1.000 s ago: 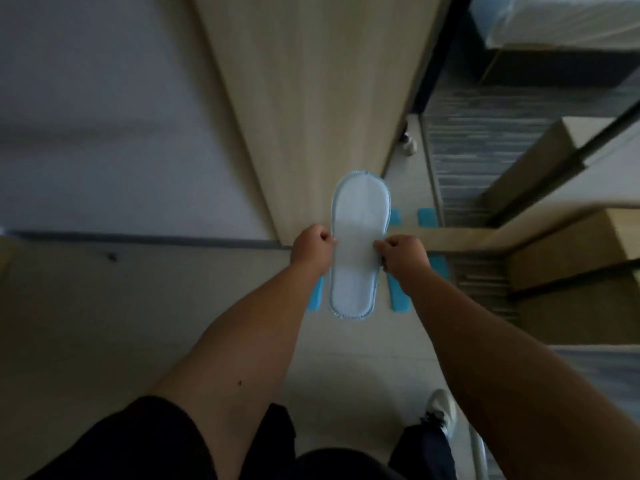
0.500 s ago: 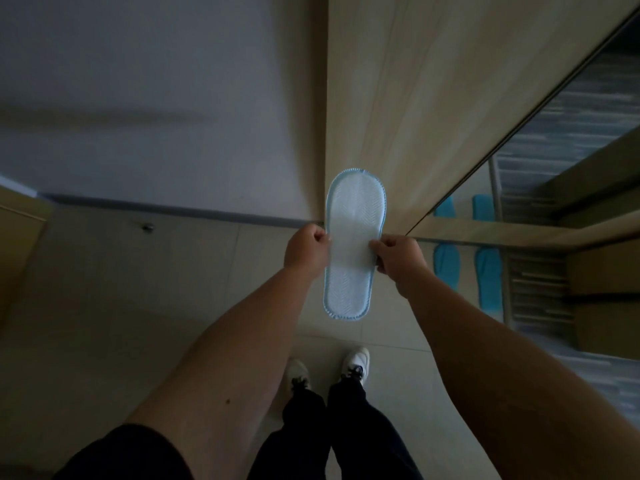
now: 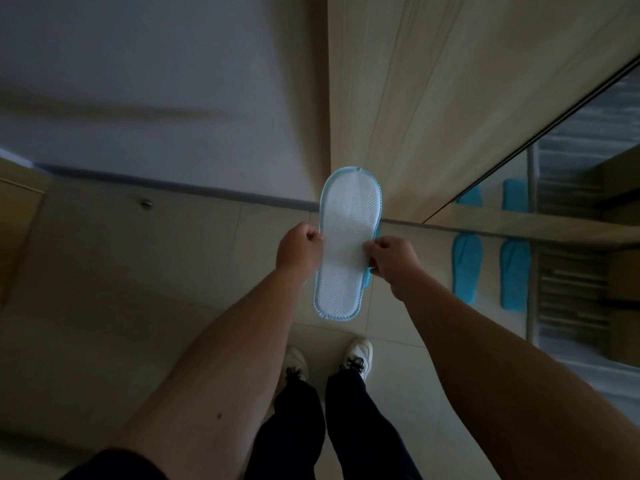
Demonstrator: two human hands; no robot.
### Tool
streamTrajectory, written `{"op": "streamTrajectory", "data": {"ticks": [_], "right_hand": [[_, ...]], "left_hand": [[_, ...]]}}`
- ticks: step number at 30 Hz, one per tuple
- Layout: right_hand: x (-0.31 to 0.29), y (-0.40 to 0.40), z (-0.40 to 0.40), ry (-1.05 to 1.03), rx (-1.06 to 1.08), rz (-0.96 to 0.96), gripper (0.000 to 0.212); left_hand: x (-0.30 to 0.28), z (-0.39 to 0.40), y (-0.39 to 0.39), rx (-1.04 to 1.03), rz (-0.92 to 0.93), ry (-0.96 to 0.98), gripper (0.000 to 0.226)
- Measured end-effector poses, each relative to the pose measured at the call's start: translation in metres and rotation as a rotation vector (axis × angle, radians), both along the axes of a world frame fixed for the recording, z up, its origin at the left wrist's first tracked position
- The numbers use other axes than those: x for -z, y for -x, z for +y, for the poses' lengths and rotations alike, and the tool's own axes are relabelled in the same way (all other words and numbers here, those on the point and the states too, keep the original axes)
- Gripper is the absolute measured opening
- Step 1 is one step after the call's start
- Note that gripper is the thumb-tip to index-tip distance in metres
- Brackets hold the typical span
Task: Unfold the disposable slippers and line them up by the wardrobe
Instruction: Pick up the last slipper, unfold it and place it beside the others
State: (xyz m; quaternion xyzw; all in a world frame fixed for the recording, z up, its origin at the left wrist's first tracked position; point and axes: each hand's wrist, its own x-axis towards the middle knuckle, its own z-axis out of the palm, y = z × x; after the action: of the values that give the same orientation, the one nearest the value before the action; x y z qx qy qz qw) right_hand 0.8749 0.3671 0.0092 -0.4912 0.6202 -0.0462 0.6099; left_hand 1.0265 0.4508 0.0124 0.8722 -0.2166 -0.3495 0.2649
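Observation:
A flat disposable slipper (image 3: 346, 244) with a white ribbed sole and light blue stitched edge hangs in the air before me, sole facing up. My left hand (image 3: 299, 252) pinches its left edge and my right hand (image 3: 393, 259) pinches its right edge, a bit of blue upper showing below the fingers. The light wood wardrobe (image 3: 450, 98) stands just behind it. Two blue slippers (image 3: 465, 266) (image 3: 515, 277) lie side by side on the floor at the wardrobe's foot, to the right.
My two feet in white shoes (image 3: 358, 355) stand on pale floor tiles (image 3: 138, 289). A white wall with a grey skirting (image 3: 173, 181) runs on the left, with a small door stop (image 3: 147, 203) on the floor. A mirror panel (image 3: 588, 150) is at right.
The view has swung left and down, so the blue slippers on the floor now lie farther right. Both hands keep their hold on the slipper's edges.

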Motion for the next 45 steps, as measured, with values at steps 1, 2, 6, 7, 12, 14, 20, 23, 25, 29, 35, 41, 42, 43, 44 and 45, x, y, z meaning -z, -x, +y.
{"op": "streamTrajectory", "data": {"ticks": [1, 2, 6, 7, 12, 14, 20, 23, 25, 29, 35, 41, 42, 43, 44, 45], "right_hand": [[0.006, 0.000, -0.001, -0.010, 0.008, -0.008, 0.014], [0.012, 0.001, -0.002, -0.021, 0.014, -0.015, 0.014], [0.033, 0.001, -0.002, -0.052, 0.018, -0.022, 0.012], [0.037, 0.000, -0.002, -0.039, 0.023, -0.020, 0.012], [0.057, -0.018, 0.005, 0.324, -0.113, 0.181, 0.014], [0.065, -0.029, 0.016, 0.435, -0.191, 0.220, 0.013], [0.087, -0.035, 0.041, 0.596, -0.393, 0.113, 0.019], [0.100, -0.034, 0.046, 0.694, -0.466, 0.057, 0.021], [0.110, -0.036, 0.047, 0.702, -0.447, 0.025, 0.020], [0.145, -0.036, 0.029, 0.518, -0.219, 0.130, 0.032], [0.234, -0.054, -0.003, -0.024, -0.042, 0.011, 0.013], [0.342, -0.077, -0.010, 0.000, -0.002, 0.015, 0.010], [0.361, -0.079, -0.010, 0.019, 0.005, 0.027, 0.011], [0.379, -0.082, -0.008, 0.034, 0.013, 0.037, 0.011], [0.396, -0.084, -0.008, 0.045, 0.022, 0.045, 0.012], [0.413, -0.087, -0.009, 0.053, 0.029, 0.055, 0.014]], "left_hand": [[0.006, -0.001, 0.000, 0.001, -0.001, -0.001, 0.009], [0.012, -0.002, 0.000, 0.002, -0.001, -0.003, 0.009], [0.035, -0.003, 0.000, 0.008, -0.003, -0.021, 0.009], [0.040, -0.003, 0.000, 0.005, -0.014, -0.027, 0.009], [0.069, -0.011, 0.004, -0.030, 0.155, 0.066, 0.024], [0.077, -0.018, 0.010, -0.060, 0.344, 0.163, 0.023], [0.103, -0.012, -0.003, -0.089, 0.556, 0.268, 0.022], [0.120, -0.003, -0.013, -0.078, 0.629, 0.262, 0.023], [0.135, 0.002, -0.020, -0.096, 0.600, 0.232, 0.018], [0.166, 0.009, -0.039, -0.060, 0.569, 0.165, 0.020], [0.240, -0.002, -0.064, -0.072, 0.529, 0.146, 0.016], [0.349, -0.006, -0.087, -0.122, 0.434, 0.100, 0.017], [0.367, -0.008, -0.091, -0.099, 0.389, 0.087, 0.018], [0.385, -0.010, -0.093, -0.063, 0.330, 0.074, 0.020], [0.401, -0.013, -0.096, -0.020, 0.268, 0.063, 0.021], [0.416, -0.017, -0.097, 0.022, 0.207, 0.055, 0.022]]}}
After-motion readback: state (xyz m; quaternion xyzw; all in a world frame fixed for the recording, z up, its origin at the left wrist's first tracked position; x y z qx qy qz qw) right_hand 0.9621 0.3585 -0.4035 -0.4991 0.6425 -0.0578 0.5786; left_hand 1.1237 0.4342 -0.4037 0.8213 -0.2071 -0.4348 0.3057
